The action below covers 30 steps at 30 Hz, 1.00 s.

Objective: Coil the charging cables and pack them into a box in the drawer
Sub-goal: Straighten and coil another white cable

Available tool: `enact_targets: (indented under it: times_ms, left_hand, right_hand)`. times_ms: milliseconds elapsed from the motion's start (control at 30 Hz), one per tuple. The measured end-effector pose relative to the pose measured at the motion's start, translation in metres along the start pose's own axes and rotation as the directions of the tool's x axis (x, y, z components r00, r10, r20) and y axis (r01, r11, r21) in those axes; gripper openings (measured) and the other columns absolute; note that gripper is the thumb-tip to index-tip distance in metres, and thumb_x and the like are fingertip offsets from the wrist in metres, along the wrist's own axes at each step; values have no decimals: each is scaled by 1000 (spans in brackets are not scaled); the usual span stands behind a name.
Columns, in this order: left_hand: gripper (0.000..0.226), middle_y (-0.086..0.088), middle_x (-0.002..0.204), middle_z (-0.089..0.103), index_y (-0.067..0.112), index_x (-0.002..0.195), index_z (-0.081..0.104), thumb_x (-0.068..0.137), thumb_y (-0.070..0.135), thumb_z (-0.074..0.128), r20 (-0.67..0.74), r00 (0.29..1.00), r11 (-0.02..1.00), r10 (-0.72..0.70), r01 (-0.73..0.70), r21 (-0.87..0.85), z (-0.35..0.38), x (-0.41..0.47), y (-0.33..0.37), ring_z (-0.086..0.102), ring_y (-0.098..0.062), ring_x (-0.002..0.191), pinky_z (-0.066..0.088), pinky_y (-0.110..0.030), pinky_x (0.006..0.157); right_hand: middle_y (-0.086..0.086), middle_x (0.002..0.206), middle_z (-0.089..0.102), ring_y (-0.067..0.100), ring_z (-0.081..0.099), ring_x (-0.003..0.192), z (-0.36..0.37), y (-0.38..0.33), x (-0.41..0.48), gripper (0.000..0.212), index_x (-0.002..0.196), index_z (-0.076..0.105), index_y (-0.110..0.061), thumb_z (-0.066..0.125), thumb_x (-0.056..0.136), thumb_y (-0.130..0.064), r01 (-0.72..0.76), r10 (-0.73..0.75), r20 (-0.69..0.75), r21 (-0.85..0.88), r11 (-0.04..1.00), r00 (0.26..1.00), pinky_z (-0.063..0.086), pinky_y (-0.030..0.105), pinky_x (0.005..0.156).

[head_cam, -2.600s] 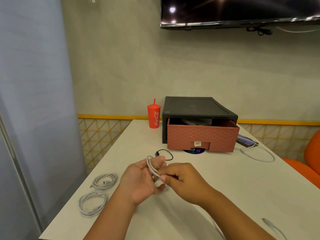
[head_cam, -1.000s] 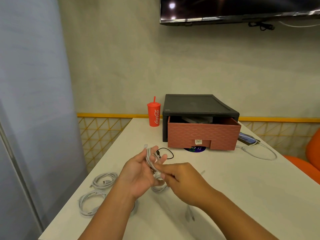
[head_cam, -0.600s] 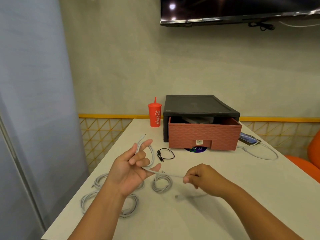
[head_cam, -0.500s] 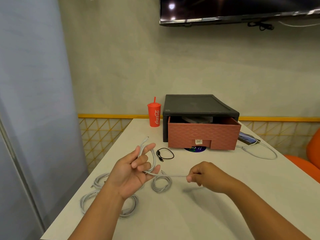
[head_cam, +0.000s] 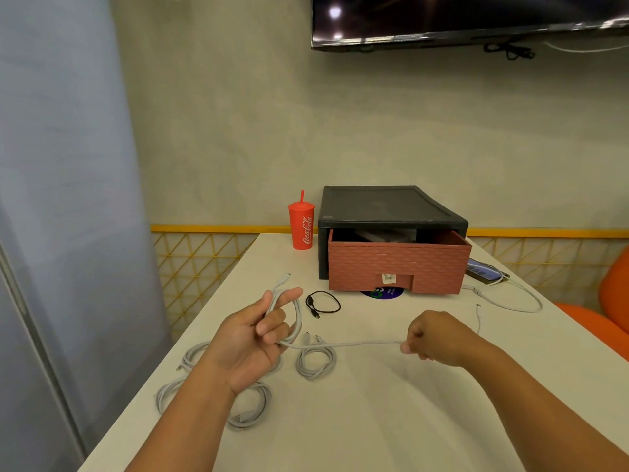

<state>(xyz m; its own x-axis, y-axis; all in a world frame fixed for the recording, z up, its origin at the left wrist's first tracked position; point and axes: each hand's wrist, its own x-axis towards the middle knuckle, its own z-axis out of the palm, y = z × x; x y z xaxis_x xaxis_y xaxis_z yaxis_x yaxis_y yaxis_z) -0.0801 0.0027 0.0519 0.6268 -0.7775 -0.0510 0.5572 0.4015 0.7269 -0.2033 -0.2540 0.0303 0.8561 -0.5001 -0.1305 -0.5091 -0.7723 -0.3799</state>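
Note:
My left hand (head_cam: 252, 338) is raised palm up and holds one end of a white cable (head_cam: 354, 344) looped around its fingers. The cable stretches taut to my right hand (head_cam: 434, 335), which pinches it in a fist. On the white table (head_cam: 391, 403) lie coiled white cables: one small coil (head_cam: 316, 362) between my hands and others (head_cam: 250, 408) under my left forearm. A short black cable (head_cam: 323, 303) lies in front of the drawer unit. The brick-red drawer (head_cam: 396, 267) stands pulled partly out of its black housing (head_cam: 388, 204), with a dark box partly visible inside.
A red Coca-Cola cup (head_cam: 301, 223) with a straw stands left of the drawer unit. A phone (head_cam: 485, 270) with a white charging lead (head_cam: 510, 299) lies to its right. An orange chair (head_cam: 609, 301) sits at the right edge. The table's left edge runs close to my left arm.
The finished small coil was set down on the table. My left hand took another cable, and my right hand slid rightward along it, pulling it straight.

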Motion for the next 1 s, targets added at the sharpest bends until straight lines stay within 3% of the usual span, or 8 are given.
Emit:
enact_targets:
  times_ms: [133, 233, 333, 500, 667, 833, 900, 1000]
  left_hand:
    - [41, 4, 41, 29, -2, 110, 61, 85, 25, 46, -9, 996, 987, -91, 92, 133, 0, -3, -5, 31, -8, 37, 41, -18, 44]
    - [40, 5, 42, 28, 1, 108, 64, 84, 27, 47, -16, 979, 937, -203, 199, 287, 0, -5, -12, 30, -8, 37, 44, -33, 76]
    - [38, 5, 43, 31, 6, 105, 67, 86, 31, 47, -55, 951, 831, -304, 293, 473, 0, -6, -19, 33, -8, 39, 42, -36, 82]
    - [33, 6, 45, 41, 14, 108, 66, 98, 32, 40, -192, 937, 668, -292, 343, 660, 1, 2, -34, 38, -7, 45, 40, -28, 76]
    - [35, 2, 52, 57, 9, 111, 63, 99, 32, 39, -277, 937, 768, -211, 334, 547, 1, 12, -45, 42, -8, 40, 40, -26, 68]
    - [32, -7, 73, 66, 8, 89, 63, 97, 31, 43, -245, 957, 958, -156, 207, 197, -1, 19, -32, 54, -15, 53, 48, -29, 59]
    - [34, -4, 66, 68, 4, 94, 61, 96, 31, 40, -173, 964, 979, -203, 205, -6, -5, 19, -22, 57, -14, 47, 50, -25, 50]
    - [32, 8, 46, 48, 3, 103, 59, 92, 27, 41, -139, 973, 981, -186, 175, -87, -12, 17, -9, 53, -10, 41, 45, -35, 68]
  right_hand:
    - [2, 75, 60, 16, 57, 73, -11, -10, 7, 31, 73, 59, -17, 65, 81, -46, -124, 121, -180, -8, 992, 976, 41, 25, 63]
    - [7, 74, 63, 16, 60, 69, -16, -19, 11, 32, 79, 60, -12, 66, 81, -43, -102, 141, -249, 163, 981, 958, 41, 25, 60]
    - [2, 67, 61, 15, 58, 62, -19, -30, 10, 29, 71, 56, -11, 70, 80, -35, 9, 139, -315, 427, 904, 939, 44, 27, 59]
    - [7, 66, 56, 14, 48, 63, -19, -61, -4, 27, 65, 56, -9, 69, 82, -26, 308, -16, -495, 515, 800, 869, 37, 27, 57]
    - [-11, 57, 52, -3, 44, 51, -15, -103, -33, 21, 62, 60, -23, 71, 79, -19, 507, -247, -491, 514, 692, 835, 37, 12, 52]
    - [-20, 68, 59, -7, 54, 64, 16, -122, -60, 13, 93, 73, -13, 63, 86, -13, 608, -584, -205, 427, 669, 786, 44, 11, 67]
    - [-17, 73, 59, -2, 51, 65, 33, -120, -66, 23, 110, 68, -17, 56, 91, -18, 669, -676, -76, 263, 696, 733, 40, 14, 70]
    - [-15, 69, 55, -1, 47, 60, 40, -108, -65, 34, 125, 59, -27, 50, 94, -15, 610, -643, 38, 280, 741, 765, 36, 5, 63]
